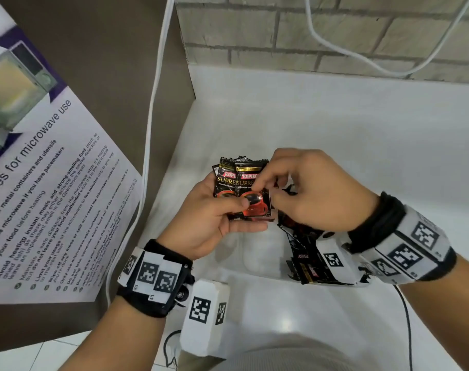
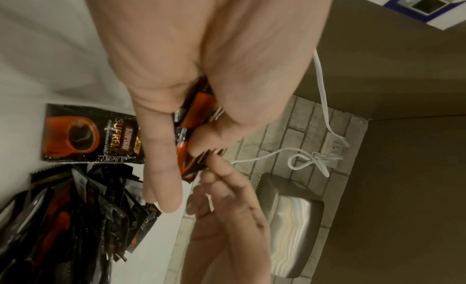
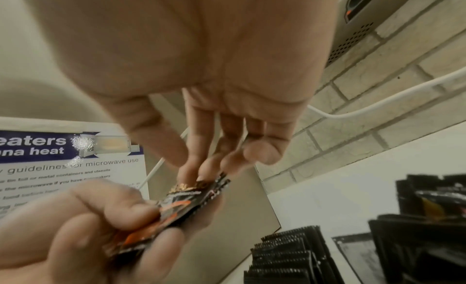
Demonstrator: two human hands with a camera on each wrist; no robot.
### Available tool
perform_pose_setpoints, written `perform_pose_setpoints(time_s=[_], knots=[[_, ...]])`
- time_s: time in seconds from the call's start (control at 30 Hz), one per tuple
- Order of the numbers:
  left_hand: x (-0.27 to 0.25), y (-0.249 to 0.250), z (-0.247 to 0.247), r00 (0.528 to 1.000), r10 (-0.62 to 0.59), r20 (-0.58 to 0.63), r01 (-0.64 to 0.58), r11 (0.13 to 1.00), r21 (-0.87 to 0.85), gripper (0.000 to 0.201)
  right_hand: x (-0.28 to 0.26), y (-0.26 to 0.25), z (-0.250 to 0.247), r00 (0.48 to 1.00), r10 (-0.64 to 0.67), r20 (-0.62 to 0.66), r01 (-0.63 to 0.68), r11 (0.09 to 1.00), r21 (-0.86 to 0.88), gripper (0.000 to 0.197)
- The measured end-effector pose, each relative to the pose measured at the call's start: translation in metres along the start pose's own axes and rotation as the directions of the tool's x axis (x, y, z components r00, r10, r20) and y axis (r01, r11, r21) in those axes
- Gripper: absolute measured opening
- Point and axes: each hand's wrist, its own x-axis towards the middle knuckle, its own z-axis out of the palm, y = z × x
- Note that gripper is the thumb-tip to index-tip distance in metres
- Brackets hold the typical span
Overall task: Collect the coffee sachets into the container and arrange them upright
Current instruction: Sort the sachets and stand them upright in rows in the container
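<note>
While the left hand [image 1: 212, 218] grips a fanned stack of Kopiko sachets [image 1: 241, 188] above the white counter [image 1: 348, 135], right-hand fingers [image 1: 265, 180] pinch its front packet; the container [image 1: 335, 282] sits at five o'clock.

I saw even, soft indoor light on the white counter [image 1: 335, 124], a faint glare patch near its front edge, head view sharp but bowed at the edges, both wrist views dimmer, warm-tinted, motion-blurred, palms close and out of focus, glare speckle on the poster [image 3: 75, 146]
</note>
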Motion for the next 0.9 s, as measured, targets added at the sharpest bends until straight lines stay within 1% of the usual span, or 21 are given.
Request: perform_pose_setpoints(time_s=[0.07, 0.1, 0.13, 0.2, 0.23, 0.27, 0.33, 0.43, 0.53, 0.63, 0.7, 0.77, 0.83, 0.9], knots=[[-0.001, 0.0, -0.001, 1.0, 0.013, 0.013, -0.014, 0.998, 0.059, 0.052, 0.005, -0.002, -0.004, 0.986, 0.041, -0.164, -0.034, 0.998, 0.044, 0.015], [-0.002, 0.0, -0.001, 1.0, 0.02, 0.022, -0.022, 0.995, 0.093, 0.053, 0.008, -0.004, -0.006, 0.976, 0.063, -0.207, -0.057, 0.998, 0.039, 0.016], [-0.003, 0.0, 0.0, 0.999, 0.026, 0.027, -0.029, 0.991, 0.128, 0.054, 0.01, -0.004, -0.009, 0.975, 0.092, -0.201, -0.091, 0.996, 0.015, 0.021], [-0.002, -0.001, 0.0, 0.999, 0.037, 0.014, -0.039, 0.981, 0.19, 0.054, 0.013, -0.005, -0.015, 0.982, 0.167, -0.086, -0.17, 0.985, -0.032, 0.025], [-0.002, -0.001, -0.001, 0.999, 0.044, -0.003, -0.042, 0.975, 0.219, 0.054, 0.014, -0.006, -0.017, 0.98, 0.195, -0.027, -0.196, 0.98, -0.034, 0.024], [-0.001, -0.003, -0.001, 0.998, 0.052, -0.02, -0.045, 0.969, 0.243, 0.054, 0.014, -0.006, -0.018, 0.979, 0.205, 0.003, -0.204, 0.979, -0.019, 0.021], [0.001, -0.005, -0.001, 0.997, 0.065, -0.043, -0.051, 0.962, 0.269, 0.053, 0.015, -0.005, -0.019, 0.979, 0.204, 0.003, -0.204, 0.979, 0.002, 0.014], [0.001, -0.008, -0.002, 0.996, 0.062, -0.065, -0.043, 0.966, 0.254, 0.052, 0.015, -0.005, -0.019, 0.975, 0.219, -0.033, -0.218, 0.976, 0.017, 0.013], [0.002, -0.01, -0.002, 0.995, 0.04, -0.087, -0.023, 0.982, 0.189, 0.05, 0.012, -0.005, -0.016, 0.982, 0.17, -0.084, -0.167, 0.985, 0.034, 0.014], [0.002, -0.01, -0.004, 0.995, 0.039, -0.094, -0.023, 0.986, 0.168, 0.051, 0.011, -0.006, -0.014, 0.991, 0.137, -0.006, -0.137, 0.99, 0.04, 0.01], [0.002, -0.01, -0.005, 0.995, 0.047, -0.085, -0.03, 0.981, 0.191, 0.052, 0.012, -0.006, -0.014, 0.993, 0.114, 0.038, -0.113, 0.993, -0.03, 0.007], [0.0, -0.009, -0.004, 0.997, 0.049, -0.064, -0.035, 0.975, 0.217, 0.052, 0.013, -0.005, -0.014, 0.996, 0.067, 0.057, -0.06, 0.991, -0.118, 0.002], [0.0, -0.008, -0.003, 0.997, 0.059, -0.043, -0.049, 0.976, 0.212, 0.052, 0.016, -0.006, -0.013, 0.998, 0.037, 0.049, -0.028, 0.986, -0.166, 0.002], [0.001, -0.006, -0.003, 0.995, 0.093, -0.048, -0.082, 0.978, 0.194, 0.052, 0.019, -0.006, -0.012, 0.999, 0.042, 0.012, -0.039, 0.981, -0.19, 0.004]])
